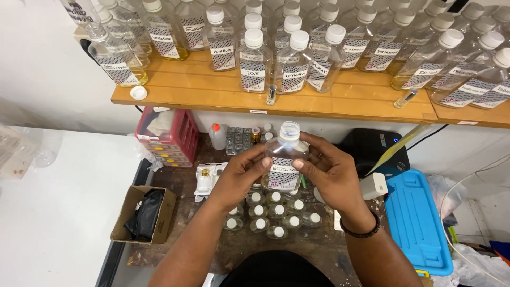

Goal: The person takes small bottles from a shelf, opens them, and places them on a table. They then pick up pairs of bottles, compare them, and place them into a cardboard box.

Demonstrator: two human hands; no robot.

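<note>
The clear labelled bottle (286, 159) is held upright above the brown worktop (239, 244), cap off, mouth open at the top. Both hands grip it — the left hand (241, 178) wraps its left side with the thumb across the label, and the right hand (329, 172) closes on its right side, fingers curled round the shoulder. A dark wristband (362, 231) sits on the right wrist.

Directly below the bottle stands a cluster of small white-capped vials (273, 212). Left of them lies an open cardboard box (144, 215) holding black material; behind it, a red tray (169, 137). A blue plastic case (417, 223) lies to the right. Above, a wooden shelf (212, 93) carries rows of larger capped bottles (289, 58) — one loose white cap (138, 93) rests near its left end.
</note>
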